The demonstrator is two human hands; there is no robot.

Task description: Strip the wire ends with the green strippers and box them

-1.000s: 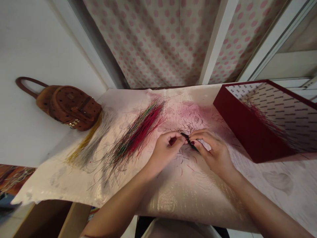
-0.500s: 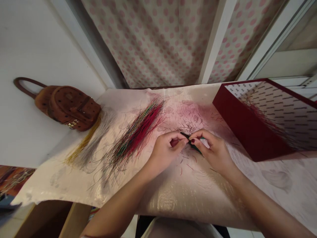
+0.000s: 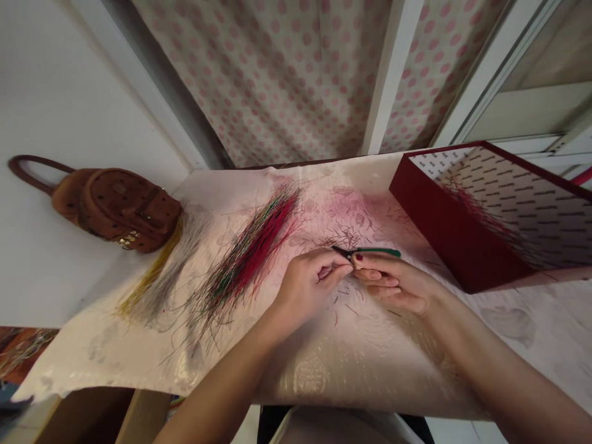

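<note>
Two bare hands, fingertips meeting over tbl. L hand [image 3: 309, 282]: thumb + index pressed together in a pinch, other fingers curled; pinched item too small/hidden to ID. R hand [image 3: 398, 285]: thumb (dark red nail) + index closed at same spot, remaining fingers bent, lightly bunched. Green-handled nippers [image 3: 370, 251] in R hand, at its far side; dark metal head tapers to a pt. beside L index, smooth handle sticks out to R.

Tablecloth [image 3: 106, 348]: pale, glossy, creased, embossed pattern, pinkish patch. Short thin clippings [image 3: 348, 234] scattered just beyond & around hands. To L: loose sheaf of red/green/dark strands [image 3: 261, 250], stiff, wiry, ends splayed. Farther L: grey strands [image 3: 172, 280] next to yellow strands [image 3: 148, 276], fine, slightly curved.

R: dark red box [image 3: 439, 231], open, angular, white printed lining; more thin strands [image 3: 490, 216] inside. Far L: brown mini backpack [image 3: 132, 206], rounded, studded, looped handle, leaning vs. white wall [image 3: 50, 98]. Behind: pink-dotted curtain [image 3: 277, 80], soft folds.
</note>
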